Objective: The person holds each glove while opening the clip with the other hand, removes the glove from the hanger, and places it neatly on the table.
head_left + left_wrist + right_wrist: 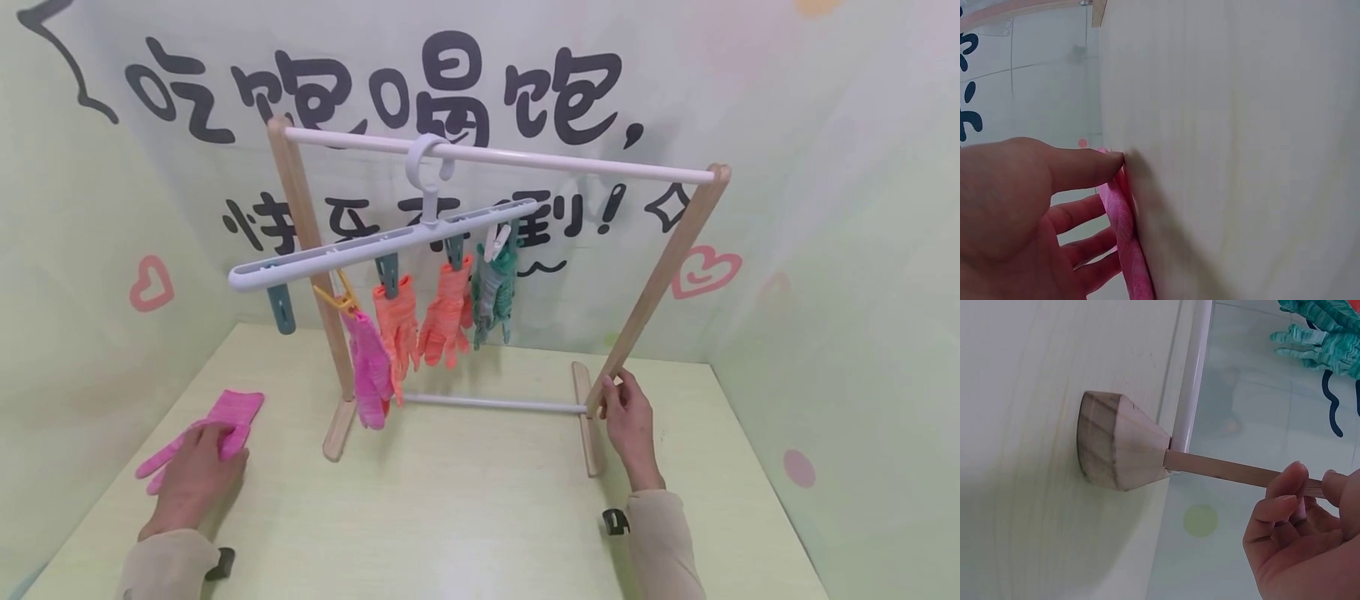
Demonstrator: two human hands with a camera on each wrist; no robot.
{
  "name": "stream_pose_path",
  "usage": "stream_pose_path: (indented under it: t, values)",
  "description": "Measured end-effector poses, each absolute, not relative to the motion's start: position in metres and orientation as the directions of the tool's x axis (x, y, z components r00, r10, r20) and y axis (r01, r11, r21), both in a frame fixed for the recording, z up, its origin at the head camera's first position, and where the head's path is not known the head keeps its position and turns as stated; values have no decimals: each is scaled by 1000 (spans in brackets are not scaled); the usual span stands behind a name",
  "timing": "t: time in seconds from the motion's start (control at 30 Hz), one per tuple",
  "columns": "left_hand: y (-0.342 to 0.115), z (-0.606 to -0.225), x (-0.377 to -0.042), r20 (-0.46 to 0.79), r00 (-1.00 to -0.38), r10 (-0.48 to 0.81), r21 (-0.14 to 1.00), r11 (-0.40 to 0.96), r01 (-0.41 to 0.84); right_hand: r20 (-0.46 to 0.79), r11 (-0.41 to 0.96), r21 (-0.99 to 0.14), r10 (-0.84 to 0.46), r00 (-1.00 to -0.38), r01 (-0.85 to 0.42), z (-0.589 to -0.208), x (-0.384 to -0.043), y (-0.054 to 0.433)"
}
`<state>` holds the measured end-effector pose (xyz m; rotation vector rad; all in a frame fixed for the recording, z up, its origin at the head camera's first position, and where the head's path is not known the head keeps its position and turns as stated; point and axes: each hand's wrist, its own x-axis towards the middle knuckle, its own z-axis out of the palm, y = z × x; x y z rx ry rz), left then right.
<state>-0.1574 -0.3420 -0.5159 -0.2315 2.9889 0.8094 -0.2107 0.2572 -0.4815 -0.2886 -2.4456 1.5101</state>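
Note:
At the table's left side, my left hand (198,471) lies over a loose pink glove (238,407). In the left wrist view, thumb and fingers pinch the glove's edge (1124,219) close to the tabletop. My right hand (628,417) grips the lower part of the drying rack's right wooden post (663,271), thumb and fingers round it. From the rack's white top bar (570,162) hangs a grey clip hanger (330,257), tilted. Clipped below it are another pink glove (369,367), two orange gloves (397,321) and green gloves (495,287).
At the hanger's left end a blue-green clip (281,308) hangs with nothing in it. The rack stands on wooden feet (340,429) on the pale table (450,517), joined by a low white bar (487,403). Printed cloth walls (825,250) enclose the table.

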Motion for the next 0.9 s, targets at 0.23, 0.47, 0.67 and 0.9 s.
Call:
stream_pose_path:
  t: [0.23,0.47,0.67,0.9]
  values:
    - [-345,-516,-157,-42,-989,-139,493,858,-142,112,446,-894,295,-949,33,-481,-211,257]
    - [-347,-516,-156,-32,-988,-154,485,862,-150,120,449,-893,299,-947,28,-483,-212,258]
    - [-344,-515,-156,-43,-986,-161,481,862,-161,115,453,-891,307,-945,38,-484,-212,258]
    - [-345,-516,-156,-49,-987,-152,477,864,-157,108,456,-889,307,-945,46,-484,-212,258]
